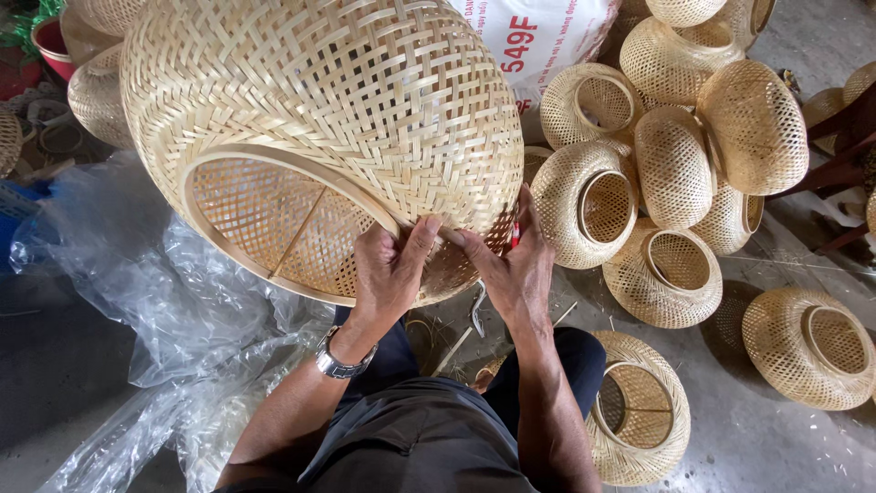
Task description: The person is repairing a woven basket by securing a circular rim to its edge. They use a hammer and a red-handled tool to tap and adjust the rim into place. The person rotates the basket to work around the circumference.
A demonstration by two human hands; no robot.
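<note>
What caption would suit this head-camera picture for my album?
Both hands, left hand and right hand, grip the rim of a large woven bamboo basket, smaller baskets piled beside.

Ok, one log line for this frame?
left hand: on basket rim | right hand: on rim | basket: big, woven, tilted | pile of baskets: right

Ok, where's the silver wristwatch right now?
In the head view, the silver wristwatch sits on the left wrist, lower centre, just below the left hand gripping the large woven bamboo basket's rim.
</note>
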